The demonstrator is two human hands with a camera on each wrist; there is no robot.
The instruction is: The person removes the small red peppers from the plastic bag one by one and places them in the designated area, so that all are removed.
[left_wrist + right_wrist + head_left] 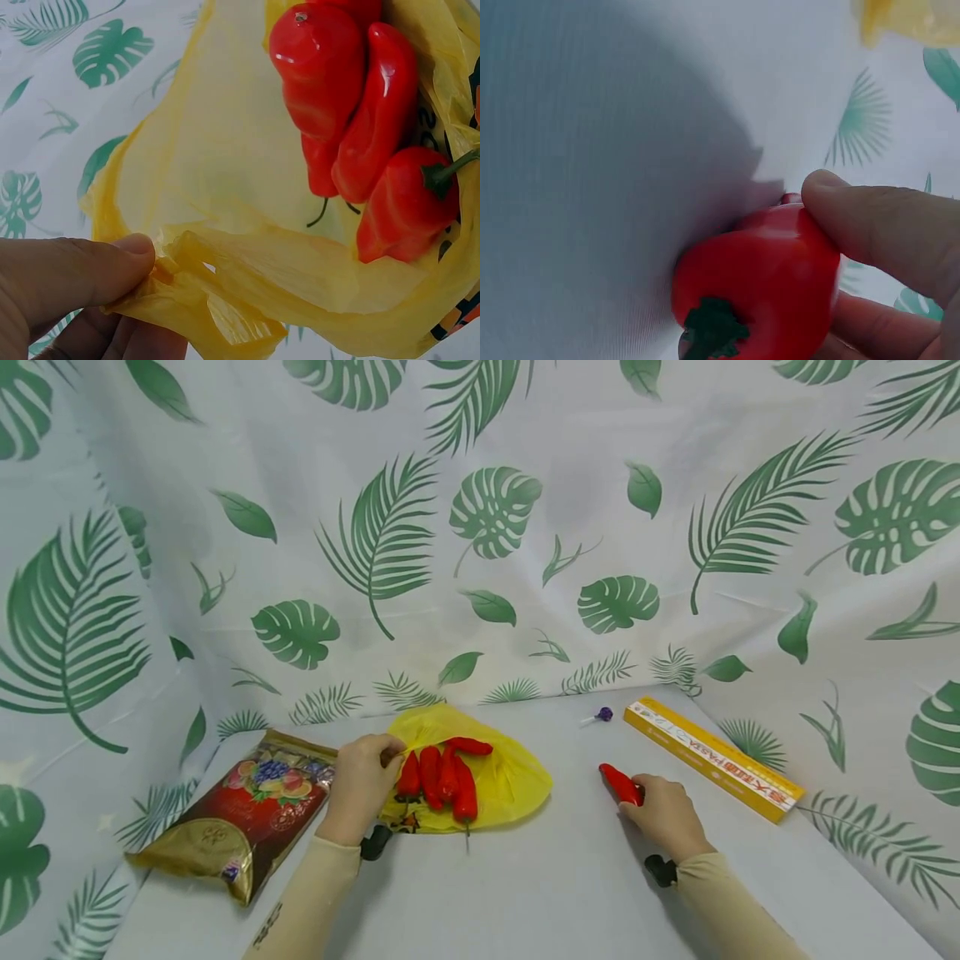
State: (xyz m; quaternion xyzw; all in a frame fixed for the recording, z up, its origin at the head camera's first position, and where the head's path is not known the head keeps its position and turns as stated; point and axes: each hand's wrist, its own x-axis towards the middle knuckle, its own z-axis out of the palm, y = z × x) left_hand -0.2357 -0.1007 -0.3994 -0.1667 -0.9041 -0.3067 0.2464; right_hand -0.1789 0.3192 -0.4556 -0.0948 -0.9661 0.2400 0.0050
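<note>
My left hand [365, 783] pinches the edge of a yellow plastic bag [517, 777], thumb [90, 270] over the crumpled film in the left wrist view. Several red chili peppers [448, 777] lie on the bag, one across the top of the others. Out to the right, my right hand [665, 814] grips a single red chili pepper [621, 783] low over the table. Its green stem [712, 330] shows in the right wrist view, with thumb and fingers on either side of the pepper's body.
A red and gold foil packet [247, 810] lies left of my left arm. A yellow pasta box [712, 758] lies to the right, with a purple-wrapped lollipop [602, 715] near its far end. Leaf-patterned cloth [480, 568] hangs behind the white table [510, 893].
</note>
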